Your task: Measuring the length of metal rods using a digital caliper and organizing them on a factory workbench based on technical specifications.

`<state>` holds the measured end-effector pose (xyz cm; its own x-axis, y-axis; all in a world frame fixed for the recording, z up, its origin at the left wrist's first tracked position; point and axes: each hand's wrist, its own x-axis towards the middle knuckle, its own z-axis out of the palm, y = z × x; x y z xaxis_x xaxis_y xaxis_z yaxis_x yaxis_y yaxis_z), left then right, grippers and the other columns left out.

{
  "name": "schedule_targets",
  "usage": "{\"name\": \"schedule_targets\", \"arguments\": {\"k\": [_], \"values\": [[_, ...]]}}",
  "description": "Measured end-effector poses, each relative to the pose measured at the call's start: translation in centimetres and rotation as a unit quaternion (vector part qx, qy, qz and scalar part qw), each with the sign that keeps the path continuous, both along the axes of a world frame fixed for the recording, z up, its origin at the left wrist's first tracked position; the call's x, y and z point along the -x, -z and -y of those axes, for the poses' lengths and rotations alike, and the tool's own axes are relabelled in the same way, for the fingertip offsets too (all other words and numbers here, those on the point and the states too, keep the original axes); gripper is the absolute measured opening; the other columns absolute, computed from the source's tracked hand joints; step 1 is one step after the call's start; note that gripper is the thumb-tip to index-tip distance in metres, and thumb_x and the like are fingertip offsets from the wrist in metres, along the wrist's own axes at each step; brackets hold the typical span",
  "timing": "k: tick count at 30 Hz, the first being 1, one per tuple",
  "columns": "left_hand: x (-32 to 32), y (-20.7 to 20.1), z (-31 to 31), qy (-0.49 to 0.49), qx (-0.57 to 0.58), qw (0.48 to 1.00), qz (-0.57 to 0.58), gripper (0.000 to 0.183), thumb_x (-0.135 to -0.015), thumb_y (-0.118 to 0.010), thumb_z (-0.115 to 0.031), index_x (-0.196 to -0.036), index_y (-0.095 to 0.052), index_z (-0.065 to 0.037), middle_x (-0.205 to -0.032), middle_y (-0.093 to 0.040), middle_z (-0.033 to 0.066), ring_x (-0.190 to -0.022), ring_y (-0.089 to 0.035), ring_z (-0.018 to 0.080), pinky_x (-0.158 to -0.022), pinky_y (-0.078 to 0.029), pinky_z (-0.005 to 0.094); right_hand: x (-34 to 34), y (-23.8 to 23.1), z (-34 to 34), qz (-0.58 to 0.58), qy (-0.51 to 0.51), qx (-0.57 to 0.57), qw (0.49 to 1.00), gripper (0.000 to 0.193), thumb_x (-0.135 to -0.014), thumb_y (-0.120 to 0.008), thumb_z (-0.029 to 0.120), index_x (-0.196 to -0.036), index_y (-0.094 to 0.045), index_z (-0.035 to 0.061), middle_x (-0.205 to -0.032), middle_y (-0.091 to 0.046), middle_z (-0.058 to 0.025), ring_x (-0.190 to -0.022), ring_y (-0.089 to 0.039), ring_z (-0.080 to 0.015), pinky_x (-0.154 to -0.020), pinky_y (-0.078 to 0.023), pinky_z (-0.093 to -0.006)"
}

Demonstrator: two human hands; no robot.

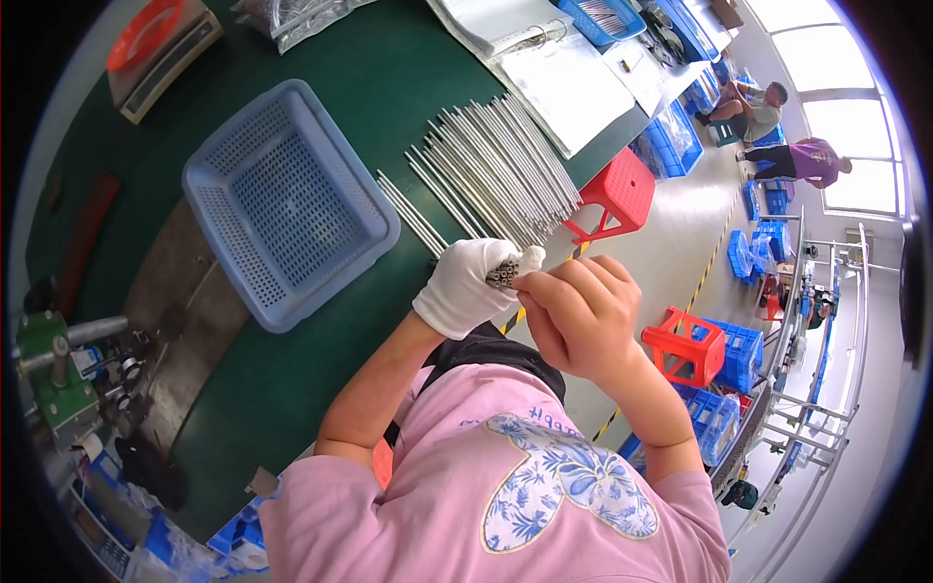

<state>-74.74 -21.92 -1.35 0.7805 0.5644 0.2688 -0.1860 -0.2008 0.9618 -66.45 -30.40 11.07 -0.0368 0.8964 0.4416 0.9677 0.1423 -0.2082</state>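
My left hand (pixel 470 282), in a white glove, is closed round a small bundle of thin metal tubes (pixel 502 273). Their hollow ends face up toward me; the rest of the bundle is hidden by the glove. My bare right hand (pixel 583 313) is curled, thumb and forefinger pressed together right at the bundle's ends. Whatever is in that pinch, if anything, is too small to make out. Just beyond my hands, many loose metal tubes (pixel 491 170) lie side by side on the green table (pixel 374 97). A few more tubes (pixel 412 214) lie apart, left of them.
A blue perforated basket (pixel 292 204) stands on the table at left, near a scale with an orange dish (pixel 146 37). Papers in a binder (pixel 564 87) lie at the far edge. Red stools (pixel 622 189) stand beyond the edge. A green machine (pixel 60 379) sits far left.
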Motion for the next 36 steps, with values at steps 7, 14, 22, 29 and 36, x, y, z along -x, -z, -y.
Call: {"name": "schedule_targets", "arguments": {"k": [7, 14, 22, 29, 36], "values": [[-0.2, 0.3, 0.1, -0.013, -0.007, 1.0, 0.02, 0.034, -0.078, -0.068, -0.022, -0.057, -0.046, -0.006, -0.053, -0.048, 0.0144, -0.05, -0.048, 0.0346, -0.044, -0.039, 0.0385, -0.4, 0.4, 0.0, -0.001, -0.006, 0.011, 1.0, 0.016, -0.066, -0.067, 0.004, -0.081, -0.061, 0.0082, -0.06, -0.049, -0.0013, -0.048, -0.047, -0.0167, -0.047, -0.034, -0.0287], [0.2, -0.2, 0.0, -0.02, -0.026, 0.999, 0.025, 0.028, -0.079, -0.066, -0.021, -0.06, -0.05, -0.008, -0.054, -0.05, 0.0143, -0.052, -0.051, 0.0343, -0.046, -0.041, 0.0388, 0.2, 0.1, -0.1, 0.002, -0.017, 0.019, 1.0, 0.019, -0.064, -0.066, 0.004, -0.082, -0.061, 0.0078, -0.06, -0.049, -0.0017, -0.048, -0.047, -0.0178, -0.048, -0.035, -0.0297], [-0.4, -1.0, 0.2, -0.035, -0.034, 0.999, 0.001, 0.035, -0.085, -0.06, -0.026, -0.057, -0.053, -0.007, -0.052, -0.048, 0.0133, -0.049, -0.049, 0.0309, -0.046, -0.039, 0.0365, 0.3, -0.3, -0.1, 0.01, 0.015, 0.06, 0.998, 0.015, -0.068, -0.064, 0.007, -0.082, -0.059, 0.0086, -0.062, -0.049, -0.0028, -0.052, -0.051, -0.0198, -0.048, -0.037, -0.0315], [-0.4, -0.9, 0.5, -0.037, -0.017, 0.999, 0.006, 0.038, -0.085, -0.061, -0.023, -0.054, -0.048, -0.005, -0.051, -0.045, 0.0128, -0.045, -0.042, 0.0264, -0.045, -0.037, 0.0332, 0.5, 0.5, 0.3, -0.004, 0.03, 0.057, 0.998, 0.013, -0.07, -0.063, 0.004, -0.082, -0.059, 0.0084, -0.059, -0.049, -0.0029, -0.05, -0.05, -0.0205, -0.048, -0.037, -0.0315], [-0.6, -0.2, 0.6, -0.036, -0.051, 0.998, 0.013, 0.028, -0.081, -0.062, -0.018, -0.059, -0.05, -0.006, -0.057, -0.051, 0.0151, -0.052, -0.051, 0.0309, -0.048, -0.039, 0.0358, 0.2, 0.6, 0.6, 0.017, 0.023, 0.041, 0.999, 0.013, -0.07, -0.063, 0.003, -0.082, -0.06, 0.0076, -0.058, -0.048, -0.0035, -0.049, -0.049, -0.0205, -0.047, -0.036, -0.0315]]}}
